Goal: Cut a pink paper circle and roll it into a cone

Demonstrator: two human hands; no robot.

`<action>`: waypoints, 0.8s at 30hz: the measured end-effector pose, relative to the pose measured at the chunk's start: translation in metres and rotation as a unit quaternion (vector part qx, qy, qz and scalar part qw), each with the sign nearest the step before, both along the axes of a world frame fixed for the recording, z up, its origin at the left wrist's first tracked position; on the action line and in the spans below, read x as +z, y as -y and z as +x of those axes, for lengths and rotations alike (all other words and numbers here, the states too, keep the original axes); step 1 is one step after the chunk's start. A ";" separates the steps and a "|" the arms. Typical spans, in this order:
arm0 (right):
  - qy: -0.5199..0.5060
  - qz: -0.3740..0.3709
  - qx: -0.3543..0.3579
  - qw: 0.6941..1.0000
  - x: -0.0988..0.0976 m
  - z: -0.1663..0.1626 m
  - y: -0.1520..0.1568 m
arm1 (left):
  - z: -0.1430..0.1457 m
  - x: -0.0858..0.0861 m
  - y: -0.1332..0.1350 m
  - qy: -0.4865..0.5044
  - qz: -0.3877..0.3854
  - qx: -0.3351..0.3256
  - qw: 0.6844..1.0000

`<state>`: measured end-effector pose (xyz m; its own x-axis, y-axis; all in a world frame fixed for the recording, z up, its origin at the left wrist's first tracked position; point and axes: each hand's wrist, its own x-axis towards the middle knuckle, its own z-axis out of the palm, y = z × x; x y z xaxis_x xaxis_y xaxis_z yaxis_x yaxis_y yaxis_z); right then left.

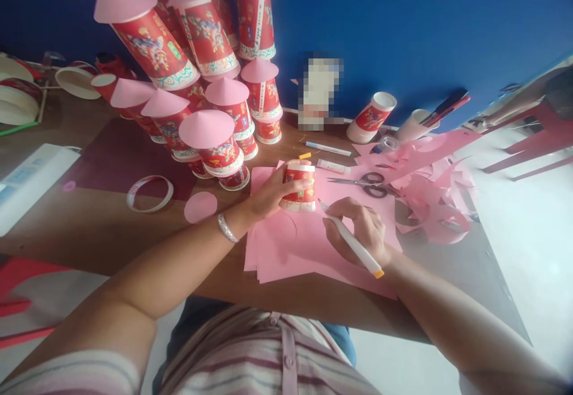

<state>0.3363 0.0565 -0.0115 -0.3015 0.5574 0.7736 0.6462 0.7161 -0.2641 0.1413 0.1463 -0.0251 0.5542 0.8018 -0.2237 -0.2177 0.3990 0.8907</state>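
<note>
a paper ring (130,199) lies at nine o'clock from the red cup (305,176), a pink disc (200,207) between them. my left hand (271,197) curls round that cup — over pink sheets (286,255). at four o'clock my right hand (360,226) pinches a white marker (358,249), tip just beside the cup. scissors (364,184) lie at three o'clock — pink scraps (436,195) beyond.

Cone-topped cups (208,37) block far left, paper scraps (432,189) right; the near table strip (280,292) lies open.

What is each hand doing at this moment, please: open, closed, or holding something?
Left hand: closed around the red paper cup.
Right hand: closed, holding the white marker, tip towards the cup.
</note>
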 end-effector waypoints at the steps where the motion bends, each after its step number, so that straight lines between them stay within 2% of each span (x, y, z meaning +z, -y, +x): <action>1: 0.002 -0.002 0.008 1.000 -0.001 -0.001 0.000 | 0.000 -0.002 -0.001 0.003 0.005 0.002 1.000; 5: 0.014 -0.008 0.024 1.000 -0.003 -0.005 0.002 | 0.000 -0.009 -0.002 0.003 0.033 0.010 0.999; 10: 0.019 -0.005 0.023 1.000 -0.007 -0.008 0.002 | 0.000 -0.009 0.000 -0.010 0.039 0.012 0.999; 17: 0.025 -0.004 0.017 1.000 -0.011 -0.006 0.001 | 0.001 -0.017 -0.003 0.012 0.042 -0.009 0.999; 24: 0.028 0.000 0.027 0.999 -0.013 -0.006 -0.001 | 0.000 -0.023 -0.004 0.015 0.080 -0.008 0.997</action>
